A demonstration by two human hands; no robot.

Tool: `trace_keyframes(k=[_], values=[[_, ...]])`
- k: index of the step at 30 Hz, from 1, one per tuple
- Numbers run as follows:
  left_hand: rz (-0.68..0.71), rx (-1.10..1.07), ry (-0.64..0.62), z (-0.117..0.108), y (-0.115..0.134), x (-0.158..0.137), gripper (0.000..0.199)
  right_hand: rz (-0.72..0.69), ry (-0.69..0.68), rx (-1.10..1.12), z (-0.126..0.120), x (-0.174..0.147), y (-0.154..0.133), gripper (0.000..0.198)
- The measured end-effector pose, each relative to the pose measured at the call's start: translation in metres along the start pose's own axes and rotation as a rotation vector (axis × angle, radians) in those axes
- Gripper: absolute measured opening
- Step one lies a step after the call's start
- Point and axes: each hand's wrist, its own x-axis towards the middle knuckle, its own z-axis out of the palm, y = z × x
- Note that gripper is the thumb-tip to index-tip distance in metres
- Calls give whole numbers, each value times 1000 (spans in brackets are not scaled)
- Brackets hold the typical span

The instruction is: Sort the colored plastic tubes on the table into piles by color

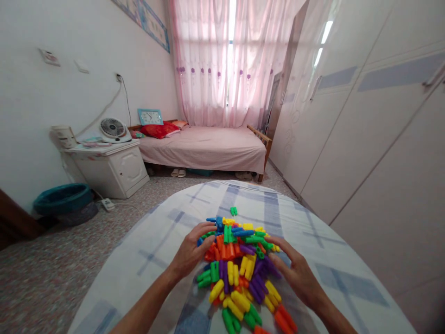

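A heap of plastic building pieces [229, 250] in red, blue, green, yellow and purple lies on the cloth-covered table. Many look like paired round-ended tubes. My left hand [193, 248] is at the heap's left side, thumb and fingers apart, close to blue and green pieces. On the other side, my right hand [295, 266] reaches in with its fingers spread, near a green piece [257, 240] and several purple pieces [259, 283]. Whether the fingertips touch any piece is hard to make out. One small green piece [234, 211] lies apart, beyond the heap.
A blue-and-white checked cloth [163, 260] covers the rounded table. Beyond it stand a pink-covered bed [215, 144] and a white cabinet [120, 167] carrying a fan [113, 129]. A bin [66, 202] is on the floor at left; tall wardrobes [347, 120] line the right.
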Motion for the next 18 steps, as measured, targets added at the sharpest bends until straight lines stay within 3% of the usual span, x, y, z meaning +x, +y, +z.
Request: trace_keyframes(k=[2,5,8,11,18], values=[[-76,57,151,-6,-19,-27,35,99,127,-92,-1,-29,26,42],[-173,139,249,-14,-44,-61,39,220,246,-201,3,-71,66,47],[-171,200,283,-20,-49,-69,42,182,337,-366,12,-100,86,48],[-94,256,276,-18,-36,-44,42,103,354,-503,20,-110,87,47],[14,464,44,22,-17,73,37,40,354,-605,20,-108,102,43]])
